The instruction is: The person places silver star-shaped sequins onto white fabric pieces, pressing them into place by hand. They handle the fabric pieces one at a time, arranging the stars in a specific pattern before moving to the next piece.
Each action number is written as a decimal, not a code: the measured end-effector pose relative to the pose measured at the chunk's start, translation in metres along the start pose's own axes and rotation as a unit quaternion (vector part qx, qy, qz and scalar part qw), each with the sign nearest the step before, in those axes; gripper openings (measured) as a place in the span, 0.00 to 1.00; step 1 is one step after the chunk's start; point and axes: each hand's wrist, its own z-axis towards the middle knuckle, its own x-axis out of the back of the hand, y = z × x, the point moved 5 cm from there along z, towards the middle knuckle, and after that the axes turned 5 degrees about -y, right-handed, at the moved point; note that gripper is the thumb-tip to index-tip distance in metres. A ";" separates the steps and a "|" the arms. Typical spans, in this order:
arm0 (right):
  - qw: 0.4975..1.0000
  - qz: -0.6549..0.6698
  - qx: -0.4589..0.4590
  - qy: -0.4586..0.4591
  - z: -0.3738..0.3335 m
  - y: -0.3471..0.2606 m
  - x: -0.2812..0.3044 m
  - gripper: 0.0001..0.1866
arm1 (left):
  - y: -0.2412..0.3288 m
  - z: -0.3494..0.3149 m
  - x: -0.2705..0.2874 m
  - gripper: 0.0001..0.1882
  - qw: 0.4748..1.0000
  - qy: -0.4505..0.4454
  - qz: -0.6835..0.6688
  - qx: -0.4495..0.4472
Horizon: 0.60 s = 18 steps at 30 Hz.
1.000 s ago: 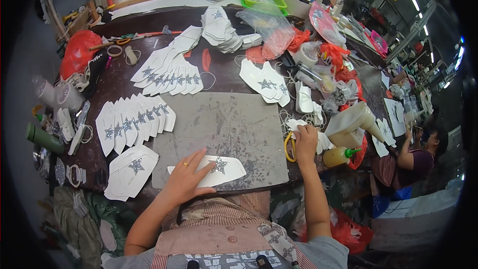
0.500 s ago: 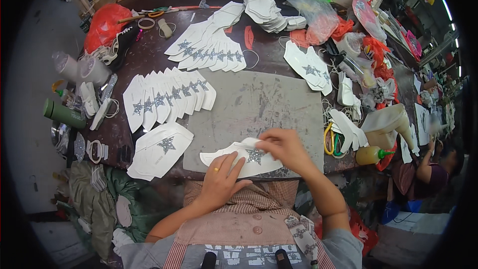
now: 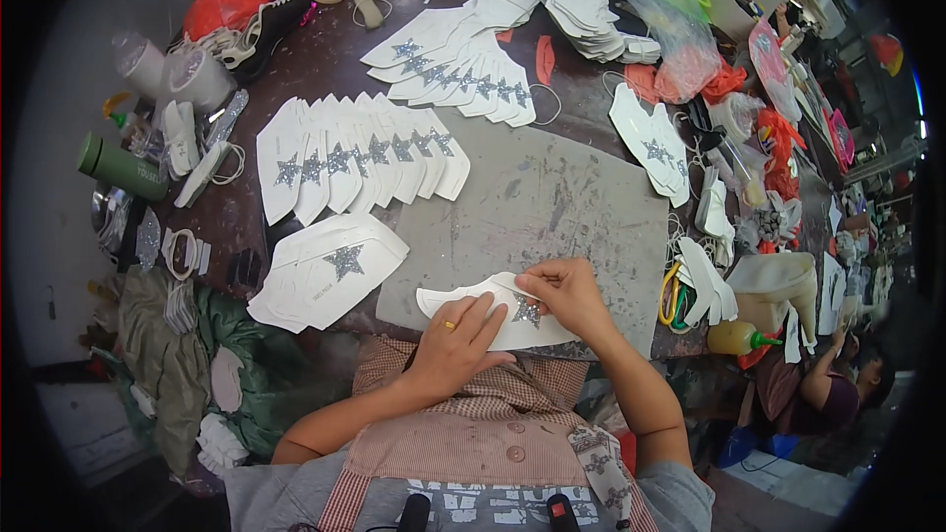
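Observation:
A white shoe upper piece [image 3: 522, 337] with a silver glitter star lies on the grey board [image 3: 532, 202], near the table's front edge. My left hand [image 3: 455, 343] rests flat on its left part, fingers stretched out. At the piece's upper edge, just above the star, my right hand [image 3: 567, 298] pinches with thumb and fingers; the pinched bit is partly hidden. To the left lies a small stack of similar star uppers [image 3: 379, 274]. Behind that, more star pieces [image 3: 296, 143] overlap in a fanned row.
Another fan of star pieces [image 3: 453, 49] and a tall stack [image 3: 572, 15] lie farther back. Star uppers [image 3: 641, 138] with a cord sit right of the board. A glue bottle [image 3: 731, 339] and yellow-handled scissors [image 3: 669, 300] are at right, a green bottle [image 3: 123, 167] at left.
The view has shifted, so the table's things appear moved. My right hand has drawn in from a loose, raised hold to a closer pinch, and the lifted flap at the edge now lies lower.

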 end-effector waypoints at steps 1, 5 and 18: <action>1.000 -0.005 -0.002 0.002 0.001 0.001 0.000 0.12 | 0.000 0.000 0.000 0.39 1.000 0.001 0.000 0.001; 1.000 -0.028 -0.009 0.009 0.003 0.000 -0.001 0.12 | -0.001 -0.001 -0.001 0.39 1.000 0.003 0.002 0.000; 1.000 -0.006 0.005 -0.005 -0.006 -0.007 0.008 0.13 | 0.009 0.006 -0.001 0.43 0.995 -0.061 0.083 -0.007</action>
